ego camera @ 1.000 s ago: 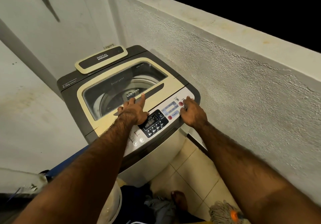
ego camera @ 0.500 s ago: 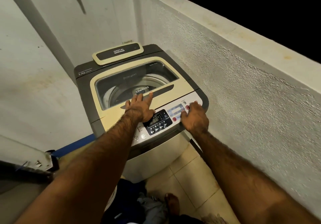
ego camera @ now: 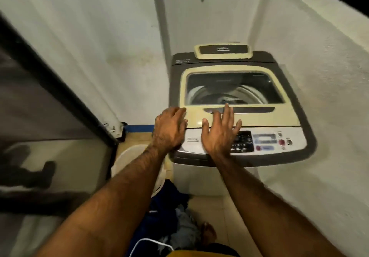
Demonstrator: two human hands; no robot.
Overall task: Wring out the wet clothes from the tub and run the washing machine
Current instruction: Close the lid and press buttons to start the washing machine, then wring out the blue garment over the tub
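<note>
A top-loading washing machine [ego camera: 279, 151] stands in the corner with its cream lid [ego camera: 283, 115] down; the drum shows through the lid window. My left hand [ego camera: 169, 130] hovers with loosely bent fingers over the machine's front left corner. My right hand [ego camera: 218, 132] is spread flat with straight fingers over the left part of the control panel [ego camera: 265, 140], reaching onto the lid. Neither hand holds anything. A pale tub [ego camera: 127, 157] sits on the floor left of the machine, mostly hidden by my left arm. Dark blue and grey clothes [ego camera: 175, 217] lie by my foot.
White walls close in behind and on the right of the machine. A dark door frame [ego camera: 60, 89] runs diagonally at the left. The floor is pale tile [ego camera: 229, 207]. A small digital scale [ego camera: 223, 51] rests on the machine's back edge.
The view swung left. My right hand left the red buttons and moved to the panel's left part, fingers spread. My left hand slid off the lid to the machine's left corner.
</note>
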